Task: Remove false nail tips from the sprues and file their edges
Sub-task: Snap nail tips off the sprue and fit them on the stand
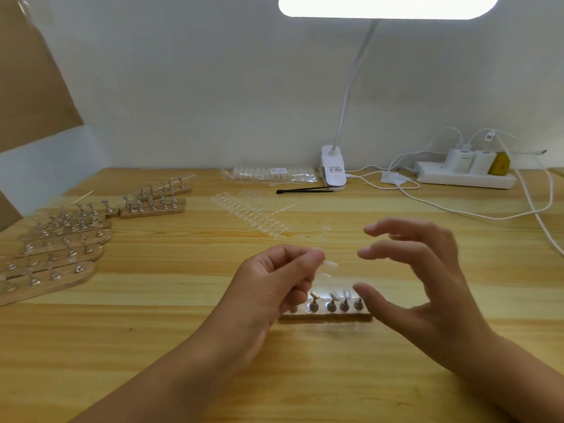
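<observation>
My left hand [276, 279] pinches a clear sprue strip of false nail tips [328, 265] between thumb and fingers, above the wooden table [183, 331]. To its right my right hand [421, 276] hovers with fingers spread and relaxed, holding nothing. Below both hands stands a wooden holder [326, 316] with several metal nail stands, one of which carries a clear tip [334, 296]. More clear sprue strips [253, 213] lie farther back on the table. Motion blurs the strip in my left hand.
Several wooden holders with metal stands [64, 239] lie at the left. A bagged pack of white items [274, 173], black tweezers [305, 189], a clip lamp [333, 169] and a power strip [467, 175] with cables sit at the back. Brown cardboard [27, 77] hangs at upper left.
</observation>
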`<act>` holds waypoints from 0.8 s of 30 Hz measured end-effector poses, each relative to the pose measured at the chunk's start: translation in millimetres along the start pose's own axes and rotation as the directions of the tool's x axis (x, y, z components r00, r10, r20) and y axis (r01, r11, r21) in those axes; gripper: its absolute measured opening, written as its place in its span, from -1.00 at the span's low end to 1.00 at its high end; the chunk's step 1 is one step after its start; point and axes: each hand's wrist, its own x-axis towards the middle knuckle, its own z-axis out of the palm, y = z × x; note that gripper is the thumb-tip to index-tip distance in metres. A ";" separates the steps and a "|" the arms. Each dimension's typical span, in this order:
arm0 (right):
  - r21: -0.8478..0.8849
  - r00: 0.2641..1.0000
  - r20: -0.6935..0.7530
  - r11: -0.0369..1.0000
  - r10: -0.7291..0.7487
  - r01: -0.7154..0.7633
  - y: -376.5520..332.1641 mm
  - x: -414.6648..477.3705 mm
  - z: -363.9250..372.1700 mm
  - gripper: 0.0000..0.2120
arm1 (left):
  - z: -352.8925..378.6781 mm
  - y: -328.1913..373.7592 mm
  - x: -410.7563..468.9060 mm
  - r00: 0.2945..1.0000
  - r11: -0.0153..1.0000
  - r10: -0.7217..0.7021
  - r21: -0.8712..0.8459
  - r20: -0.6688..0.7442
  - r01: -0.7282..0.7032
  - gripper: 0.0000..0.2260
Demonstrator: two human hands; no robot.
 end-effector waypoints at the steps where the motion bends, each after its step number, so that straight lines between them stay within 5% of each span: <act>1: -0.055 0.998 -0.008 0.997 -0.060 0.060 -1.5 0.2 -0.8 -0.68 | 1.1 -0.8 -1.3 1.000 1.000 -0.011 0.029 0.024 0.010 -0.77; 10: -0.118 0.977 0.017 0.970 -0.214 0.214 1.7 0.1 -2.5 -0.92 | 3.7 0.7 -6.5 0.982 0.988 -0.083 0.145 0.172 0.059 -0.81; 19: -0.182 0.967 0.062 0.949 -0.249 0.256 -0.8 2.5 -3.9 -0.93 | 1.5 -1.4 -9.9 0.969 0.941 0.048 0.313 0.242 -0.125 -0.84; 24: -0.175 0.963 0.076 0.948 -0.258 0.267 -0.3 2.4 -5.3 -0.91 | 4.9 -2.3 -8.0 0.971 0.970 -0.064 0.242 0.230 0.006 -0.81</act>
